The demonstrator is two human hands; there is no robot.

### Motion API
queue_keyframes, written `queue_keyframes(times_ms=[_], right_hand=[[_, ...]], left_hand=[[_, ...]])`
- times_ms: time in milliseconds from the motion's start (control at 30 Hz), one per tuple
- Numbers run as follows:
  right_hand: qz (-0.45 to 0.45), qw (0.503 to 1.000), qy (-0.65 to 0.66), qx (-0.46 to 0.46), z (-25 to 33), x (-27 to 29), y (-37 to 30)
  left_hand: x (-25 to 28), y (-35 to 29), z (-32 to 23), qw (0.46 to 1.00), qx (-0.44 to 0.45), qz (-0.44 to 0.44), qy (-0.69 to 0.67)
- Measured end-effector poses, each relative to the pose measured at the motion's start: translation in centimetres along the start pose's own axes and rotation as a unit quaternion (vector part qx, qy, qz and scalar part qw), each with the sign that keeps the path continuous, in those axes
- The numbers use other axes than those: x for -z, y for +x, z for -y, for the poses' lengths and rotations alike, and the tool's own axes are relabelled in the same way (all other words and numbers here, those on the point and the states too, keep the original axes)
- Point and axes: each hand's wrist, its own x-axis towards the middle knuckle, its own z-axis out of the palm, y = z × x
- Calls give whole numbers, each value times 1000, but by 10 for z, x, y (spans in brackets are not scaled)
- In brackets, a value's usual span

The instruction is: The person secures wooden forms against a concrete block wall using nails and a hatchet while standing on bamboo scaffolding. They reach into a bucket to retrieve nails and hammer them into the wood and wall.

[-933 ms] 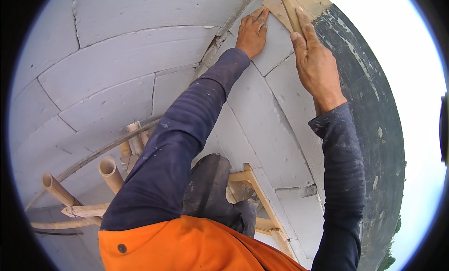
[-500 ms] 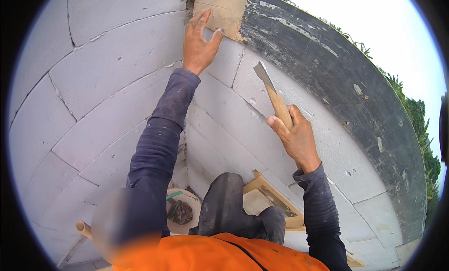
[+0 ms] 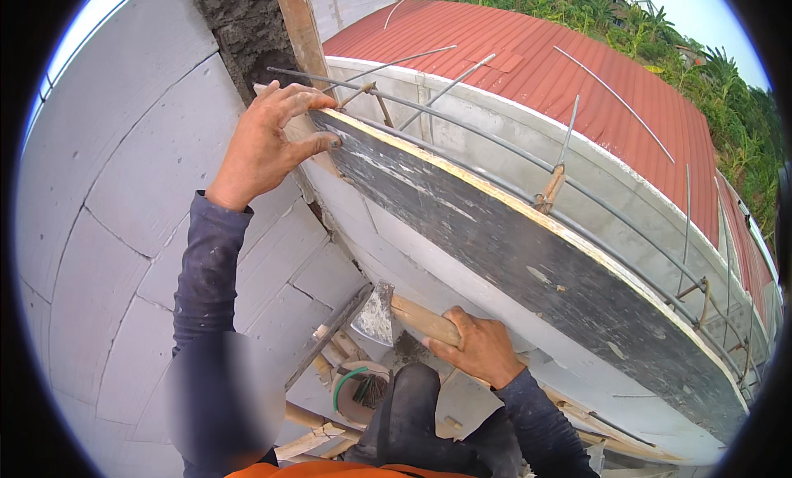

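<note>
My left hand (image 3: 266, 144) grips the upper edge of a long dark plywood board (image 3: 511, 251) near its left end. The fingers reach over the edge and the thumb presses the front face. Lower down, my right hand (image 3: 483, 348) is closed around the wooden handle of a hatchet (image 3: 378, 315). Its broad, whitish-stained metal head points left, apart from the board and the block wall. The board stands on edge along the top of the pale block wall at the right.
Steel reinforcing bars (image 3: 495, 131) run behind the board, with short wooden pieces among them. Rough grey concrete (image 3: 247, 32) fills the corner beside an upright plank (image 3: 301, 28). A bucket (image 3: 356, 408) with a green handle and timber poles lie below. Beyond is a red metal roof (image 3: 528, 53).
My left hand has gone from spread fingers near the board's end to gripping its top edge. The hatchet is lower, its broad side now showing. The view now takes in the bars and roof behind.
</note>
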Motion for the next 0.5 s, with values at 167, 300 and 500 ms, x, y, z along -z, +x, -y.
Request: queue_keyframes(times_ms=[167,300,500], right_hand=[[105,984,93,-108,1,8,-67],[178,945,141,-234,20,12,-152],[224,870,91,-429,23,54,-268]], left_hand=[[24,24,-6,993,31,86,-69],[53,22,-15,983,58,102,-141],[133,33,-118,676,-66,87,-729]])
